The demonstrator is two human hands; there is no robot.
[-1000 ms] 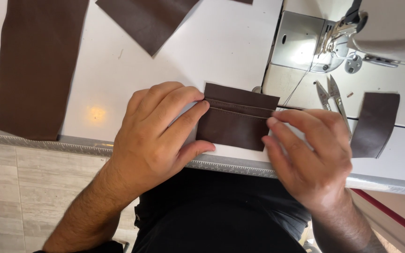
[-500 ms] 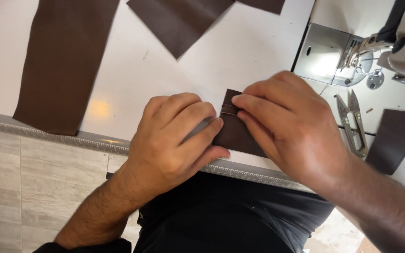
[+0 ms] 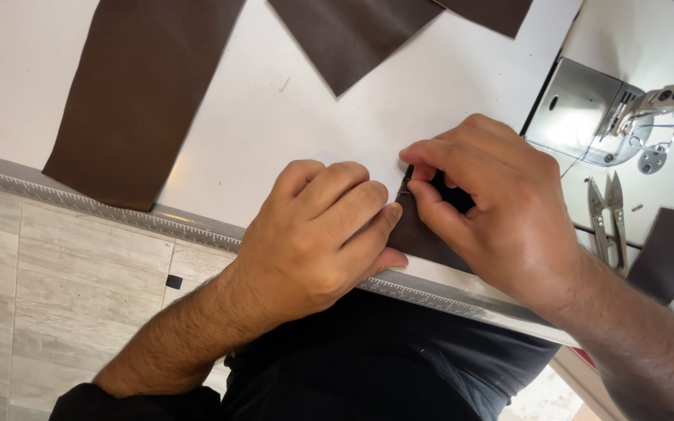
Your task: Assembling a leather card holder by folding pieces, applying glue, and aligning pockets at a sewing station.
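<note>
A small folded piece of dark brown fabric (image 3: 424,234) lies near the front edge of the white sewing table (image 3: 274,132). My left hand (image 3: 317,234) presses down on its left part, fingers curled over it. My right hand (image 3: 493,210) has crossed over the piece and pinches its upper left corner between thumb and fingertips. Most of the piece is hidden under both hands.
A long brown fabric strip (image 3: 142,86) lies at the left, and two more brown pieces (image 3: 352,35) at the top. A sewing machine's metal plate and presser foot (image 3: 610,117) stand at the right, with thread snips (image 3: 606,218) and a small brown piece (image 3: 668,249) beside them.
My right hand has moved from the piece's right end across to its upper left corner and pinched it. My left hand stays pressed on the piece. The view has shifted left.
</note>
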